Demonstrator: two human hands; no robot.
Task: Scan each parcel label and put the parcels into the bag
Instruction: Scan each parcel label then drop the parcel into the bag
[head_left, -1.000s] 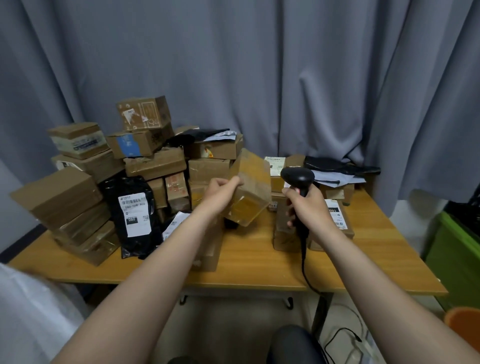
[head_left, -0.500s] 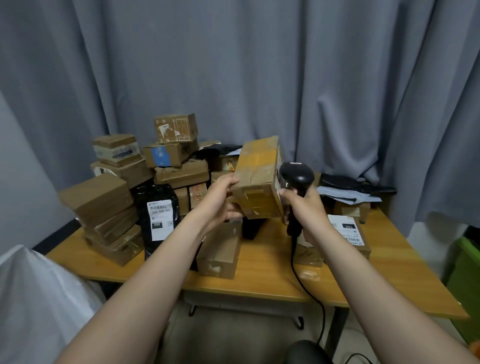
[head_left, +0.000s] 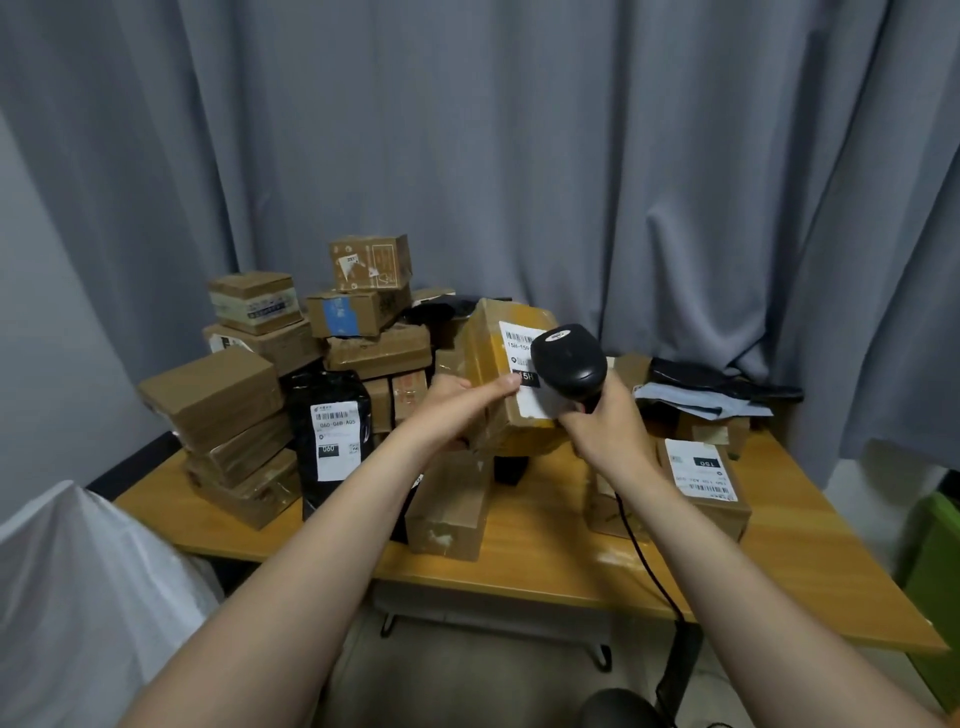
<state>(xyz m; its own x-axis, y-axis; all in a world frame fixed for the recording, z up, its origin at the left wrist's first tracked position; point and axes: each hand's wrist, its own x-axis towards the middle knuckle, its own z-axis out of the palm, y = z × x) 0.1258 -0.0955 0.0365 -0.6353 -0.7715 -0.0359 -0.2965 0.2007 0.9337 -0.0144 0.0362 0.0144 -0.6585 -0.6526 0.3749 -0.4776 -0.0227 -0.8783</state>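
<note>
Centre frame, the left hand (head_left: 448, 410) has turned the tape-wrapped brown cardboard parcel (head_left: 483, 345), which it grips. Its white label (head_left: 517, 336) now faces the black handheld scanner (head_left: 569, 358) clasped in the right hand (head_left: 610, 426). The scan looks imminent.

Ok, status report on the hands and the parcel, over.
Left hand grips parcel, label facing camera. Right hand holds scanner, hiding part of label. Nothing else blocking.

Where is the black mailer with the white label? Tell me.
In the head view the black mailer stands upright on the table's left half, beside the stack of brown boxes and left of the left hand.
</note>
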